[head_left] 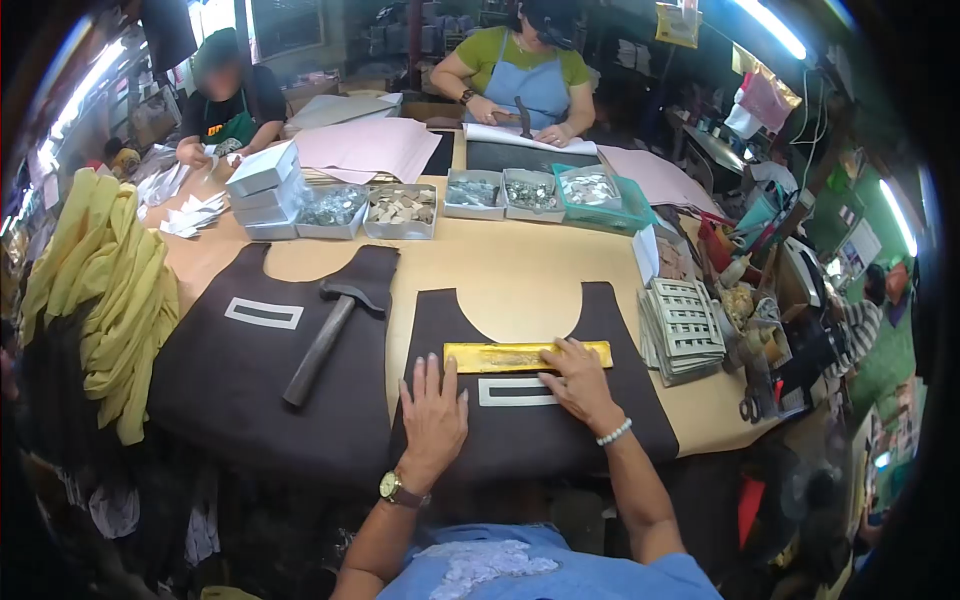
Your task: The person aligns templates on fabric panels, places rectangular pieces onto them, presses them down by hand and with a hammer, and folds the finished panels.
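Observation:
A dark fabric piece (620,405) with a curved neckline lies before me. Across it rests a yellow bar (500,356), just above a white rectangular frame (490,392). My left hand (434,415) lies spread on the fabric, its fingertips by the bar's left end. The fingers of my right hand (582,383) rest on the bar's right part, while its thumb reaches down near the white frame. To the left, a hammer (325,345) lies on a second dark piece (230,375), which bears another white frame (263,313).
Boxes of small metal parts (474,190) line the table's middle. Yellow cloth (100,290) hangs at the left. Stacked cards (685,325) and scissors (750,402) are at the right. Two people work across the table, one holding a hammer (522,117).

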`<state>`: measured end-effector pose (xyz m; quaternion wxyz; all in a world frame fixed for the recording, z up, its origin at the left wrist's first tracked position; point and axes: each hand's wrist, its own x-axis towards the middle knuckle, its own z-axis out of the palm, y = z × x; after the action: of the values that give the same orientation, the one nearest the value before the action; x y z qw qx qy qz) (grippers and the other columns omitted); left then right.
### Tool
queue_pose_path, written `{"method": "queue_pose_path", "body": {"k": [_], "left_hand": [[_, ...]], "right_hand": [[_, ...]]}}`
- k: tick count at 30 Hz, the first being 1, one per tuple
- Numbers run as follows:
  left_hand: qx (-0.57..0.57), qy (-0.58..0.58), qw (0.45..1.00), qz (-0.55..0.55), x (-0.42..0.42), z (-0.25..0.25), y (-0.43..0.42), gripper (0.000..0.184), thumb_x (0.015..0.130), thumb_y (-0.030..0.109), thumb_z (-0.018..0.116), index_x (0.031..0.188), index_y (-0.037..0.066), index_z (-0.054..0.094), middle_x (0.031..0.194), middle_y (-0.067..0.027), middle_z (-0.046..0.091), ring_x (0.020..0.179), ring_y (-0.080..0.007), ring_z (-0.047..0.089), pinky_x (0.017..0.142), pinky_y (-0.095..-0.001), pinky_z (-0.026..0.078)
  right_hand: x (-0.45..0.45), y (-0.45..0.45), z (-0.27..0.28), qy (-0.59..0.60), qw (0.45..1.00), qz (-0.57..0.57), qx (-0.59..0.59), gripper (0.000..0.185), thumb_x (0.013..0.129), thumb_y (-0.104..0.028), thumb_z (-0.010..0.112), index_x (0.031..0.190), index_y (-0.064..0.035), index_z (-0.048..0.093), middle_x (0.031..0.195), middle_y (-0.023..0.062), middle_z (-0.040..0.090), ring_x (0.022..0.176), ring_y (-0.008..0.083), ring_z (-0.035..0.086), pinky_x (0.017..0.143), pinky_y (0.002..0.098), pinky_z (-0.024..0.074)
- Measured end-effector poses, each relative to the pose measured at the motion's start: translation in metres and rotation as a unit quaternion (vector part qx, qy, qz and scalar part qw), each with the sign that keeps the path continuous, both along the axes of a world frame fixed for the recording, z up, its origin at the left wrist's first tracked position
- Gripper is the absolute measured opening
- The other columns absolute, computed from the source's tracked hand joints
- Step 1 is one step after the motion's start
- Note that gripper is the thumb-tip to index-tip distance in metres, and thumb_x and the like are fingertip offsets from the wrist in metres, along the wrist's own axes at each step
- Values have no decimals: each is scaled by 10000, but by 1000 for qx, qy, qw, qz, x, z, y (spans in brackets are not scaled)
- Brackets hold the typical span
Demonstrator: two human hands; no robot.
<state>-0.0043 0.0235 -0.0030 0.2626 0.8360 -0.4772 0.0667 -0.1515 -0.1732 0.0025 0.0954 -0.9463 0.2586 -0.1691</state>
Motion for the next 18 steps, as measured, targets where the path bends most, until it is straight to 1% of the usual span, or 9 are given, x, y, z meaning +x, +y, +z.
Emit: {"method": "queue_pose_path", "body": {"k": [2,3,4,8,11,13,15,17,18], "left_hand": [[1,15,999,49,0,-9,0,554,894,273,505,1362,22,346,1361,-280,339,1286,-435,287,1018,-607,236],[25,31,998,57,2,-19,0,581,889,313,525,1371,42,348,1381,-310,292,1293,-459,259,1031,-591,228],[25,28,998,58,3,-18,0,575,889,316,524,1365,39,359,1379,-312,294,1292,-459,261,1030,-594,227],[30,20,998,57,0,-13,1,548,889,324,522,1332,22,407,1377,-306,307,1291,-456,269,1024,-606,228],[35,12,998,53,3,-17,1,531,890,319,521,1300,-7,437,1377,-279,333,1291,-440,284,1021,-605,236],[33,13,998,46,3,-21,0,524,890,309,518,1285,-27,445,1373,-256,357,1290,-423,298,1021,-600,242],[27,15,999,37,3,-24,-1,518,892,295,512,1277,-46,445,1367,-232,383,1289,-403,313,1022,-595,247],[34,7,999,21,3,-21,1,496,893,266,509,1264,-58,449,1360,-225,397,1283,-388,329,1024,-585,254],[37,3,999,13,2,-18,3,484,894,252,507,1257,-64,452,1357,-221,403,1280,-380,338,1025,-580,257]], "right_hand": [[30,-17,-5,49,998,30,-5,350,874,-282,541,1204,-166,556,1282,144,467,1239,356,387,998,562,286],[47,-31,-8,66,997,27,4,353,884,-307,527,1221,-206,552,1342,146,408,1271,383,336,1016,584,257],[66,-43,-7,79,997,8,5,377,898,-342,496,1252,-219,530,1378,147,374,1270,385,335,1034,587,232],[118,-84,-16,92,989,-108,-45,499,914,-360,459,1365,-160,386,1415,151,338,1293,378,315,1024,582,235],[100,-85,-9,41,980,-172,-87,542,902,-330,489,1363,-77,357,1369,154,392,1253,352,372,997,530,295],[59,-69,-1,22,970,-227,-78,500,881,-302,531,1279,-15,434,1258,157,480,1162,319,453,943,469,358],[10,-52,-19,40,940,-308,-144,442,863,-285,563,1177,19,498,1145,157,527,1080,307,496,895,435,389],[-33,-19,-17,70,923,-364,-104,389,868,-279,552,1104,31,543,1134,157,539,1082,320,493,899,437,386],[-53,-7,-28,39,924,-354,-141,345,861,-269,564,1048,21,559,1126,157,536,1079,319,490,900,440,383]]}}
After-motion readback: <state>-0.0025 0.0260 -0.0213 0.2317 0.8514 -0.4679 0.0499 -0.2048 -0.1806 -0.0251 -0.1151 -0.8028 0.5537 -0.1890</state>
